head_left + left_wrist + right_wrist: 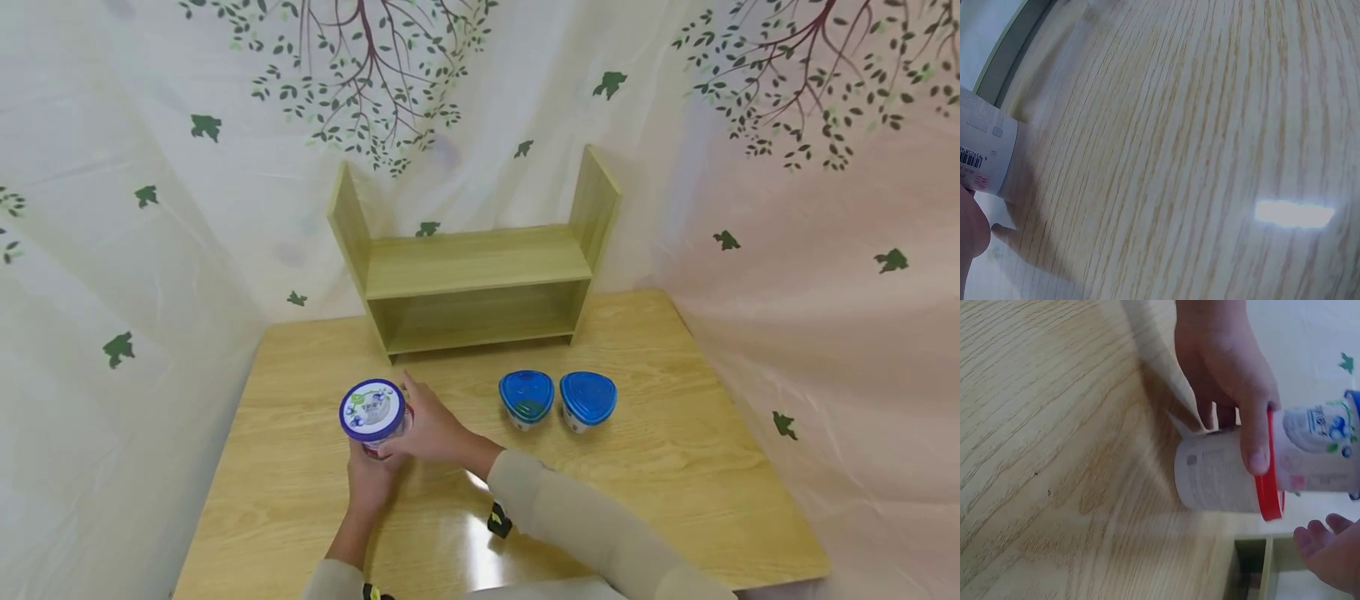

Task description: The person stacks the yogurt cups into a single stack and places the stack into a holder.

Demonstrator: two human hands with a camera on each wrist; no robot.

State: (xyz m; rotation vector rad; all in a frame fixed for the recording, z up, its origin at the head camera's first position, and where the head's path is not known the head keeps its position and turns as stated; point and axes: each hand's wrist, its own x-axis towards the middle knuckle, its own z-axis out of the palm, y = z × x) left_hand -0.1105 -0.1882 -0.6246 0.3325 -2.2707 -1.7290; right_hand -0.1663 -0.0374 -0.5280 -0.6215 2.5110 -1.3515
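Note:
In the head view, a round tub with a blue-rimmed white lid (372, 408) and blueberry pictures is at the left of the table. The right wrist view shows this blueberry tub (1316, 447) stacked on a white tub with a red rim (1219, 472). My left hand (371, 479) grips the red-rimmed tub from the near side, its thumb over the red rim. Beside the stack, my right hand (435, 429) has its fingers extended, and its fingertips (1317, 534) show apart from the tubs. The left wrist view catches only a barcoded white tub side (985, 140).
Two small tubs with blue lids, one left (527, 393) and one right (588, 397), stand at the middle right of the wooden table (660, 467). Behind them rises a two-level wooden shelf (480, 260) with tall side panels. A leaf-patterned curtain (247, 217) surrounds the table.

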